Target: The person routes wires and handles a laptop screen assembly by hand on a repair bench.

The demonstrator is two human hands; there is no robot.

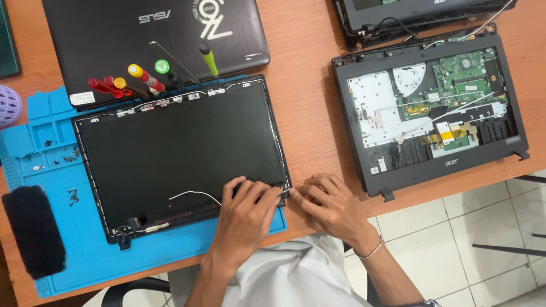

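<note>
Both hands pressed at one corner of the flat black rectangular laptop screen panel (179, 156), the corner closest to the body. Left hand (248, 207) lying on top of the panel, fingers spread flat across its near edge, not wrapped round anything. Right hand (325, 206) just beside that corner, off the panel's end, fingertips curled against the thin black frame edge; impossible to tell whether pinching it or only pushing. Hands almost touching, the corner between them.

Panel stretching away to the left of both hands, long axis running left to right, so nearly all of it on the left hand's side; left hand nearer its middle, right hand only at the end. Thin white wire (195, 195) lying loose on the panel just left of the left hand.

Under the panel, a bright blue rubber repair mat (57, 227) on the brown wooden surface (310, 102). Beyond the right hand, well apart, an opened black laptop base with green circuit board exposed (435, 111). Beyond the left hand, past the panel's far edge, a cluster of screwdrivers with red, yellow and green handles (142, 77) resting on a closed dark grey laptop lid (102, 40).
</note>
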